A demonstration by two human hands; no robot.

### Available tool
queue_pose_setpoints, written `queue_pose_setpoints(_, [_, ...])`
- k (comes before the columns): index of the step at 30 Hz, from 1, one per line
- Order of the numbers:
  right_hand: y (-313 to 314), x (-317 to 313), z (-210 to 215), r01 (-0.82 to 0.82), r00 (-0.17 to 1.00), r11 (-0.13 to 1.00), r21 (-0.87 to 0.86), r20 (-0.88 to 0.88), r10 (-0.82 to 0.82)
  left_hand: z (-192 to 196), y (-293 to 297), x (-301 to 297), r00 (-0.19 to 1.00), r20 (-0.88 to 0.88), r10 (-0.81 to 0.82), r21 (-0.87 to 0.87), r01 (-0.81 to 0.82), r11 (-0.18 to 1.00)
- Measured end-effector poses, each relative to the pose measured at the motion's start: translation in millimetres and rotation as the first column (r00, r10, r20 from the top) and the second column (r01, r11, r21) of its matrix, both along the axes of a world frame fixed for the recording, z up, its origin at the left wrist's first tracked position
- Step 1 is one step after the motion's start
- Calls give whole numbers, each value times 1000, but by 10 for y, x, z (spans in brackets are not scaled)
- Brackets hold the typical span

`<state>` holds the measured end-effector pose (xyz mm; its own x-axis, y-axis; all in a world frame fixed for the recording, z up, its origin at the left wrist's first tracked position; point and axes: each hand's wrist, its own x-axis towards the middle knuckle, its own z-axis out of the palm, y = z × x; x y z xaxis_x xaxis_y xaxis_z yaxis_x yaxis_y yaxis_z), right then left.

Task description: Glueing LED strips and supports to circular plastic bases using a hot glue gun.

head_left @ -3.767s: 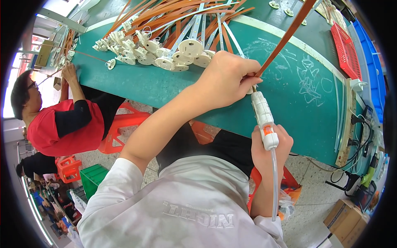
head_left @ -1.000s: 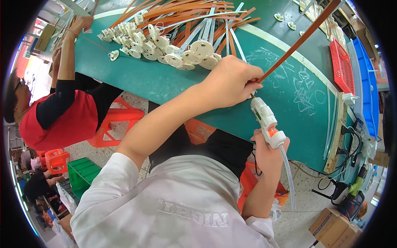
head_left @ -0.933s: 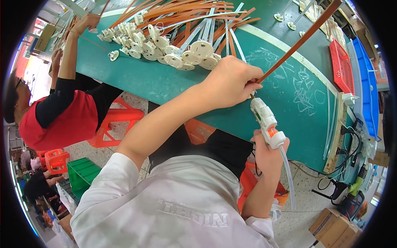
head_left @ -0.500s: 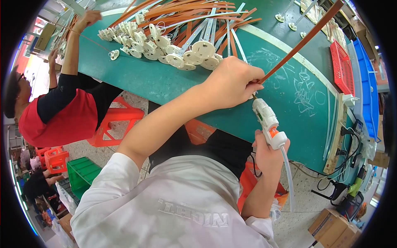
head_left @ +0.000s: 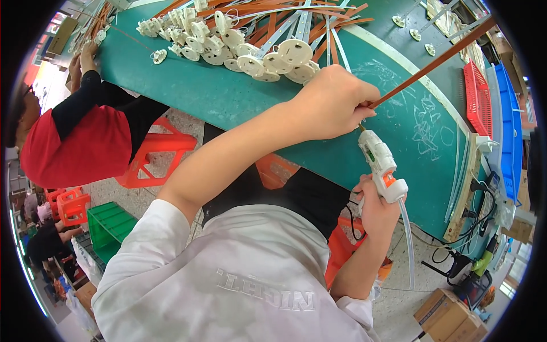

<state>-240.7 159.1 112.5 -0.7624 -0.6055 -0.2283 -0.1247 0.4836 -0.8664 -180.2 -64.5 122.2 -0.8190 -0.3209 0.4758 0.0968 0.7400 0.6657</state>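
My left hand (head_left: 337, 104) is closed in a pinch on the lower end of a long brown strip (head_left: 436, 61), which slants up to the far right. In my right hand (head_left: 379, 214) is a white hot glue gun (head_left: 377, 155) with an orange part, gripped by its handle. The gun's nozzle points up at the pinched fingertips, very close to the strip's end; whether it touches is hidden by my left hand. A translucent glue stick (head_left: 408, 245) hangs out of the gun's back.
White round discs (head_left: 294, 52) on brown and silver strips lie heaped at the back of the green table (head_left: 239, 108). A co-worker in red (head_left: 85, 142) sits at the left. A red basket (head_left: 477, 97), a blue tray (head_left: 510, 125) and cables (head_left: 484, 199) are at the right.
Both my hands appear slightly further right in the view, still holding the strip and the glue gun. The co-worker's raised hand has come down toward the table.
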Motion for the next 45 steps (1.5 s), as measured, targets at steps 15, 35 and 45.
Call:
queue_pose_setpoints(15, [-69, 49, 179, -35, 981, 988, 151, -182, 63, -25, 8, 1, 1000, -30, -9, -37, 8, 999])
queue_pose_setpoints(35, [180, -33, 179, -119, 906, 985, -121, -419, 58, 335, 61, -99, 999, -11, 50, 238, -46, 970])
queue_pose_setpoints(45, [452, -326, 78, 78, 898, 932, -353, -381, -220, 824, -32, -131, 990, 96, -108, 538, 39, 842])
